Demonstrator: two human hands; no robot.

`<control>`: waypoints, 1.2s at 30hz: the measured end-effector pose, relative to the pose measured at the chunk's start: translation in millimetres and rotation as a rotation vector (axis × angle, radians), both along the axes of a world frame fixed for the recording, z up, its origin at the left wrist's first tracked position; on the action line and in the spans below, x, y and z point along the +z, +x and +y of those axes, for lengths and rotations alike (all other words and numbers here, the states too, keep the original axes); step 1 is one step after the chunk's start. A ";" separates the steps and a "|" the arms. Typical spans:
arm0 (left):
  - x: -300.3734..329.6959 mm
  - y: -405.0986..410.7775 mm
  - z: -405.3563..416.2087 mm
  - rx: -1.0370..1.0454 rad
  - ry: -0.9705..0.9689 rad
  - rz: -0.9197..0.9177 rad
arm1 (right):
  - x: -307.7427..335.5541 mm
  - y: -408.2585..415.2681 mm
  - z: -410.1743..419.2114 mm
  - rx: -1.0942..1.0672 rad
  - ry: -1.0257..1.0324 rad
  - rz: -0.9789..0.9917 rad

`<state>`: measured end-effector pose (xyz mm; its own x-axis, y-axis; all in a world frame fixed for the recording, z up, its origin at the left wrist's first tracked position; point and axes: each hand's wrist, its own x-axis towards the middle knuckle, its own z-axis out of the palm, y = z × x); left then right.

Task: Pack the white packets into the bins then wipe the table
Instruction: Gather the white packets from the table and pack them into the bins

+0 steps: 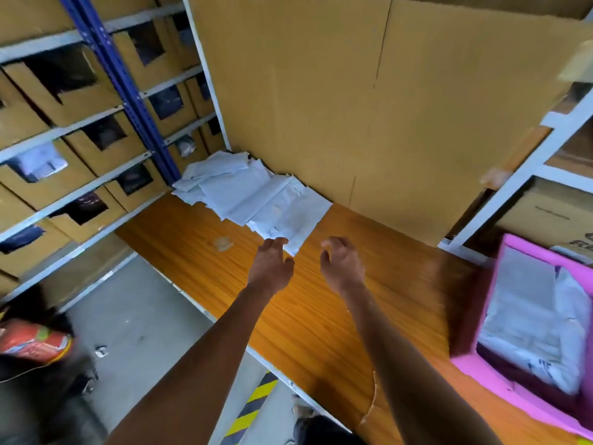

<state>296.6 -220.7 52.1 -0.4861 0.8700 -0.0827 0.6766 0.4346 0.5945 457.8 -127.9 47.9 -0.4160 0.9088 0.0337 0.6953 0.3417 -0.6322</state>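
Observation:
A heap of white packets (pixel 253 191) lies at the far end of the orange wooden table (pixel 321 309), against a tall cardboard sheet. My left hand (pixel 271 266) stretches toward the nearest packet (pixel 290 220), its fingertips touching or almost touching that packet's near edge, fingers extended and holding nothing. My right hand (pixel 343 263) hovers just right of it above the table, fingers spread and curled, empty. A pink bin (pixel 468 319) stands at the right edge of the table with several white packets inside (pixel 539 319).
A tall cardboard sheet (pixel 369 107) walls off the back. Shelving with cardboard boxes (pixel 80 123) runs along the left, and a white rack (pixel 545 149) stands at the right. A pale smear (pixel 223 244) marks the tabletop. An orange bag (pixel 32 342) sits on the grey floor at left.

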 end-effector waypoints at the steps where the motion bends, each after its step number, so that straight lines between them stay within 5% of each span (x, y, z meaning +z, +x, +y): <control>1: -1.1 -8.7 5.0 0.009 -0.001 0.001 | -1.3 -11.6 8.1 0.007 -0.008 -0.003; 15: -5.1 -94.9 63.7 0.043 -0.073 0.094 | -20.2 -106.6 71.1 0.034 -0.082 -0.051; 26: -27.4 -168.4 112.5 -0.189 -0.083 0.343 | -37.4 -184.2 90.8 -0.098 -0.081 -0.164; 36: -67.2 -243.9 166.8 -0.470 -0.293 0.239 | -67.8 -227.7 86.6 -0.274 -0.332 -0.373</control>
